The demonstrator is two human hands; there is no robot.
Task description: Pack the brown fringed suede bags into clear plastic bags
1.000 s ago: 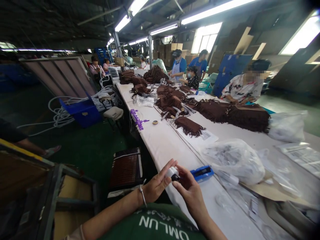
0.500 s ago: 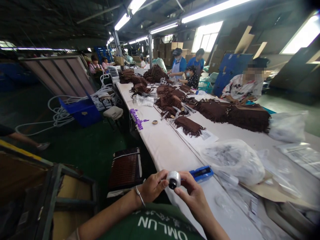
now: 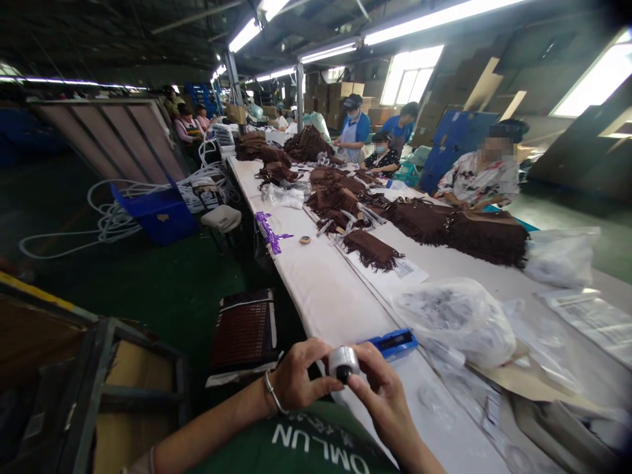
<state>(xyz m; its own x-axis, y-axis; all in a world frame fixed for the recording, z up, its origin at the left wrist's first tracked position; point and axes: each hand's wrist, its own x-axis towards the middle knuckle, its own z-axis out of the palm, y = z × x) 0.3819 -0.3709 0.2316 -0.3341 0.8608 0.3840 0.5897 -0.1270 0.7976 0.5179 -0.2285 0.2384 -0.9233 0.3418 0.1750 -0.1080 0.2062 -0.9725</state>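
Over the table's near edge, a small whitish roll of tape with a black core sits between my two hands. My left hand, with a bangle at the wrist, grips its left side with bent fingers and thumb. From the right, my right hand holds the roll, its thumb pressed by the black core. Just beyond my right fingers lies a blue tape dispenser on the white table, partly hidden by that hand.
A clear plastic bag of small items lies right of the dispenser. Brown fringed pieces are heaped along the table. A small tape ring lies near the left edge. Co-workers sit and stand across the table. A metal-framed cart stands at lower left.
My right thumb has shifted onto the black core and the roll has tilted, so less of the core shows. My left fingers have spread a little. The view has shifted slightly.
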